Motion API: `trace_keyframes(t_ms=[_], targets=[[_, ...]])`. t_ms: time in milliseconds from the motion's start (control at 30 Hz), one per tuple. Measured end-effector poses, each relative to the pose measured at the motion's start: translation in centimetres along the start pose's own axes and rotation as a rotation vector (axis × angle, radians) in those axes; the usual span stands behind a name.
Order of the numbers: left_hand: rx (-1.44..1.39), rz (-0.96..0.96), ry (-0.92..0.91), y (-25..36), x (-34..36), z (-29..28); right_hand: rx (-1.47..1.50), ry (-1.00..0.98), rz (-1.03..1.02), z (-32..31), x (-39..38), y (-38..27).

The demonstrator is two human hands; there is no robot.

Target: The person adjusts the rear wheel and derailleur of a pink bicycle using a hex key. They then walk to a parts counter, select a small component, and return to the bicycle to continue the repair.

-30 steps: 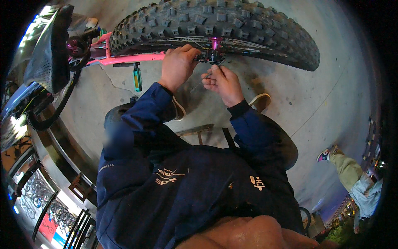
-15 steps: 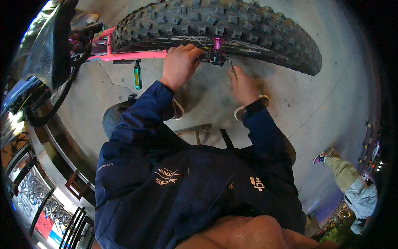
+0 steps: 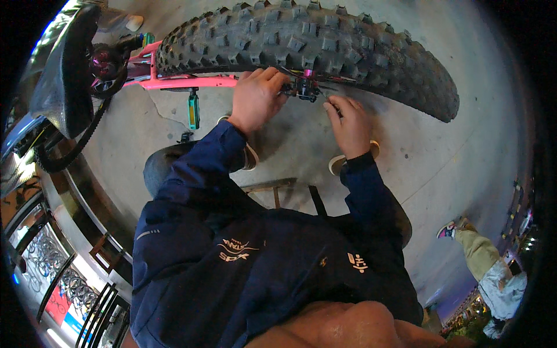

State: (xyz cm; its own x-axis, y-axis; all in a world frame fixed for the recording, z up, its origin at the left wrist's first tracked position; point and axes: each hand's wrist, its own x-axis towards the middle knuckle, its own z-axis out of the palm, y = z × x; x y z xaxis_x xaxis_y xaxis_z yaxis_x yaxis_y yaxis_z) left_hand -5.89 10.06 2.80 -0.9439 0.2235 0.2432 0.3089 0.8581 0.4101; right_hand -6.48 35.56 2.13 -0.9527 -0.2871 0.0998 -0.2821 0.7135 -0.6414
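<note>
A bicycle lies across the far side, its wide knobby tyre (image 3: 301, 43) arching above my hands. From the left a pink frame tube (image 3: 197, 82) runs toward the wheel's hub, where a purple piece (image 3: 308, 73) and a black mechanism (image 3: 306, 90) show. My left hand (image 3: 258, 100) is closed over the end of the frame tube, fingertips against the black mechanism; what lies under them is hidden. Just right of it, my right hand (image 3: 351, 124) pinches a thin metal tool (image 3: 326, 98), mostly covered by the fingers. Whether its tip touches the mechanism cannot be made out.
A green pedal (image 3: 193, 110) sticks out below the frame tube. At the left are a black saddle (image 3: 67, 75) and a dark barred structure (image 3: 104, 255). Below my hands stands a small stool-like frame (image 3: 270, 185). A person (image 3: 487, 261) is on the right.
My right hand has shifted slightly right and turned, its fingers now higher on the tool. The tyre appears lower and tilted differently. My left hand stays by the hub.
</note>
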Motion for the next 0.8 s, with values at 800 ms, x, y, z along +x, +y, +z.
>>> trace_keyframes(t_ms=[800], targets=[[-0.309, -0.503, -0.633, -2.9, -6.2, 3.3, -0.171, 0.096, -0.033, 1.4, -1.2, 0.8]])
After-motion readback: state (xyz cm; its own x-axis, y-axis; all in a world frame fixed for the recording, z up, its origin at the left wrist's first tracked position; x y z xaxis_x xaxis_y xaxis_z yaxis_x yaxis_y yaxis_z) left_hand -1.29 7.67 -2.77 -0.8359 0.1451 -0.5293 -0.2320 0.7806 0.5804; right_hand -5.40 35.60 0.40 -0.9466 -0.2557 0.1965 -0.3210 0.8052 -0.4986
